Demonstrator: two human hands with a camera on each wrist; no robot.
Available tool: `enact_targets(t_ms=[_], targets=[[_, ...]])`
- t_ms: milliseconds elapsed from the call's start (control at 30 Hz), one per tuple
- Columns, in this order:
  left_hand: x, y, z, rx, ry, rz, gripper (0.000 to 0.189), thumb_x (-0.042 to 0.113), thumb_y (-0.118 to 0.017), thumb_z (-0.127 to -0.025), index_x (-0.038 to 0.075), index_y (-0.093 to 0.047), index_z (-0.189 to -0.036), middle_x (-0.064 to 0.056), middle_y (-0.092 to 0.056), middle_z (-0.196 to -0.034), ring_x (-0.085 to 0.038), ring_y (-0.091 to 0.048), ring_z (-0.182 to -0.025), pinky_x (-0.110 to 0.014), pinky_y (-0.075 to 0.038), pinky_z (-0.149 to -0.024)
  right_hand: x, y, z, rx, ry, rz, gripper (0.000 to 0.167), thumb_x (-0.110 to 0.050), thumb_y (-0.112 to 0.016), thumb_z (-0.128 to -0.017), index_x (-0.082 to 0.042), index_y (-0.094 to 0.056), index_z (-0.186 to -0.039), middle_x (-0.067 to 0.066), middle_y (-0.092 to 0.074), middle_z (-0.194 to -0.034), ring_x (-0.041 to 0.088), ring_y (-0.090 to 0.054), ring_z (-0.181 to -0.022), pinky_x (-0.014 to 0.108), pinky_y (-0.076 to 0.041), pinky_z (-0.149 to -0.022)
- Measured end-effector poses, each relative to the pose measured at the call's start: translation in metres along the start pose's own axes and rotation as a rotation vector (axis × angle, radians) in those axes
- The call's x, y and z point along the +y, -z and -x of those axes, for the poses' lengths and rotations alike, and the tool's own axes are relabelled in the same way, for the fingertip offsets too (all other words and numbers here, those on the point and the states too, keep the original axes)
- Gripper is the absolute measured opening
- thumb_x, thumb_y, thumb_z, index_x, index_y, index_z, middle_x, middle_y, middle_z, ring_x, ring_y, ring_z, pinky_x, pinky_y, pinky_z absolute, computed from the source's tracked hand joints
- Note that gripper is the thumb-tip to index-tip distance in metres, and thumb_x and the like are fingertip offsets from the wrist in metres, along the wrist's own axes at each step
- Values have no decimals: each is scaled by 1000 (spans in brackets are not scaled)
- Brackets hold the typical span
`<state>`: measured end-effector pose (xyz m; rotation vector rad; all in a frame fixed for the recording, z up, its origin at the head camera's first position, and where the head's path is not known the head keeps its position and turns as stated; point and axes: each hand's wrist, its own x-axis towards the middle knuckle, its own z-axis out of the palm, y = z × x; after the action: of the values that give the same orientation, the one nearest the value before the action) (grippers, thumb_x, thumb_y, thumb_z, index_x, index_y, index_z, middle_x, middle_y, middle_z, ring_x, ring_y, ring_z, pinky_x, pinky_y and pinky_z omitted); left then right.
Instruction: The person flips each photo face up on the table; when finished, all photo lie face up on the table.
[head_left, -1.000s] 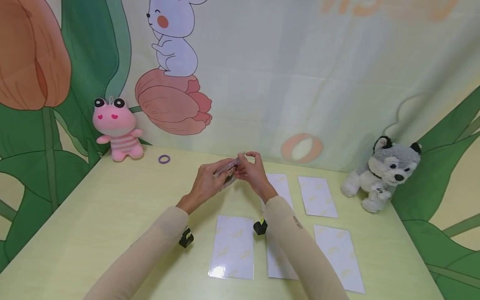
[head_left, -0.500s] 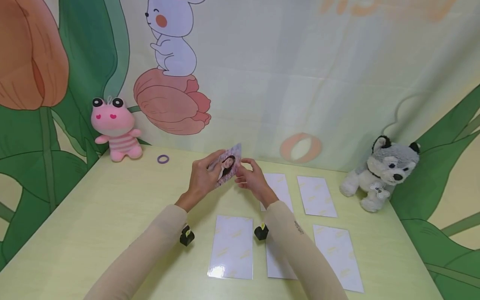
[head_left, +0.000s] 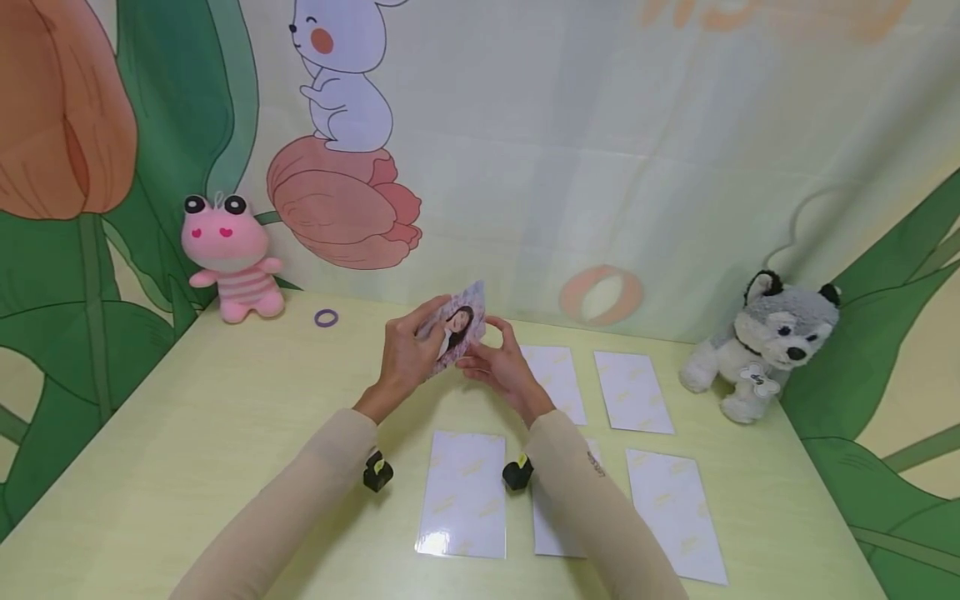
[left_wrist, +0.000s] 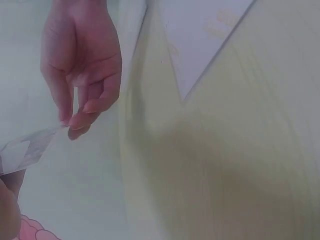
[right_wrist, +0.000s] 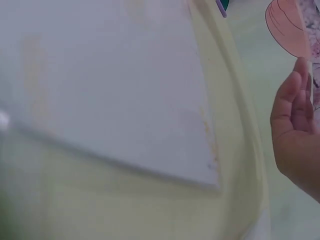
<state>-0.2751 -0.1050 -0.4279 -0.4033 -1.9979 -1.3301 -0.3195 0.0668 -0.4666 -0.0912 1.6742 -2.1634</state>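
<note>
My left hand [head_left: 408, 350] holds a photo card [head_left: 470, 302] above the table, thumb across its front. The card is tilted and shows a dark-haired person against a pinkish-purple background. My right hand [head_left: 506, 367] is at the card's lower right edge; the left wrist view shows that hand [left_wrist: 82, 70] pinching a corner of the card [left_wrist: 37, 145] between thumb and fingers. Only part of my left hand [left_wrist: 9, 212] appears there, at the lower left edge. In the right wrist view, my right hand [right_wrist: 297, 135] is at the right edge, its fingers beside a strip of the card [right_wrist: 315, 35].
Several white rectangular cards lie on the table, among them a front card [head_left: 465, 500] and a right card [head_left: 675, 517]. A purple ring [head_left: 326, 317] lies at the back left. A pink plush toy [head_left: 236, 262] and a grey-white plush dog [head_left: 780, 342] stand by the wall.
The photo card, first seen nearly edge-on between both hands, has turned so its picture faces me. My right hand came off its top edge, moved lower, and now grips the lower right edge.
</note>
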Motion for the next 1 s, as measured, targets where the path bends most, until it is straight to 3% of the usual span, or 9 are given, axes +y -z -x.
enact_targets(t_ms=[267, 333, 500, 600, 800, 867, 1000], targets=[[1, -1, 0, 52, 39, 28, 38, -7, -63, -86, 3, -71, -122, -20, -66, -67, 2, -21, -42, -18, -21, -42, 6, -8, -1, 45, 91, -101, 57, 0, -49, -102, -23, -23, -147, 1, -70, -73, 12, -70, -66, 24, -57, -67], [1, -1, 0, 56, 51, 33, 39, -6, -63, -86, 3, -71, -122, -15, -57, -56, 4, -20, -41, -18, -20, -41, 6, -9, -1, 58, 105, -101, 58, 1, -49, -101, -21, -23, -148, 0, -68, -73, 11, -69, -64, 24, -56, -66], [0, -2, 0, 43, 86, 46, 39, -6, -63, -86, 3, -70, -124, 1, -34, -47, 8, -19, -40, -18, -20, -41, 8, -9, -2, 79, 109, -99, 58, 2, -50, -101, -22, -24, -147, 0, -66, -73, 12, -68, -63, 23, -56, -65], [-1, -2, 0, 38, 102, 44, 39, -4, -63, -87, 4, -70, -124, 1, -34, -48, 8, -19, -41, -17, -20, -41, 8, -8, -2, 90, 107, -95, 58, 2, -50, -101, -22, -25, -146, 1, -66, -73, 12, -68, -63, 23, -56, -64], [0, -4, 2, 54, 117, 24, 40, -3, -65, -86, 3, -69, -125, -17, -55, -60, 7, -19, -42, -19, -21, -42, 6, -7, -1, 118, 104, -74, 57, 3, -50, -100, -23, -27, -145, 2, -68, -71, 12, -67, -62, 22, -55, -63], [1, -4, 3, 55, 122, 20, 40, -3, -65, -85, 3, -69, -125, -21, -61, -67, 7, -18, -42, -20, -21, -42, 5, -6, 0, 126, 102, -71, 56, 3, -50, -100, -23, -28, -145, 1, -68, -71, 11, -67, -61, 22, -54, -62], [2, -4, 3, 48, 141, 21, 40, -2, -66, -84, 2, -69, -124, -25, -73, -100, 6, -18, -43, -21, -22, -44, 5, -3, -1, 138, 102, -66, 57, 4, -50, -100, -22, -28, -145, 1, -68, -70, 11, -66, -60, 22, -54, -61]])
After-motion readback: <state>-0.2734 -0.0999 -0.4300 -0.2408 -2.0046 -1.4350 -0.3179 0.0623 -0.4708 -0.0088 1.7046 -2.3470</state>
